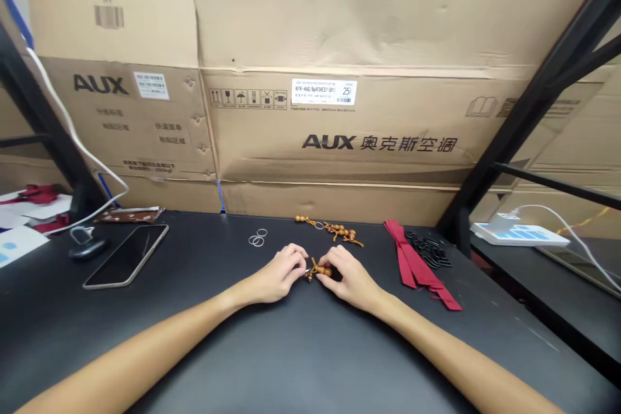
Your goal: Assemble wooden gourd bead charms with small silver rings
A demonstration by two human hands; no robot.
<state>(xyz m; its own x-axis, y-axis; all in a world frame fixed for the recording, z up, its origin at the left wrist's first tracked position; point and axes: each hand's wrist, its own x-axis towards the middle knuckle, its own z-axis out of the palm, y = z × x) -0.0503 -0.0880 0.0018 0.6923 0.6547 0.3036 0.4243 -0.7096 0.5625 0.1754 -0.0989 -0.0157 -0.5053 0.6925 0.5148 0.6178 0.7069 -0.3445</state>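
Note:
My left hand (280,275) and my right hand (350,278) meet at the middle of the black table (291,349), both pinched on a small wooden gourd charm (320,269) with brown beads. The fingers of each hand are curled tight around it. Just behind lie more wooden gourd charms (334,228) in a loose row. A few metal key rings (257,238) lie to the left of them, apart from my hands.
Red ribbons (417,265) and a pile of black loops (431,249) lie at the right. A phone (127,255) lies face up at the left, beside a black key fob (86,246). Large cardboard boxes (339,77) wall off the back. A power strip (519,233) sits at far right.

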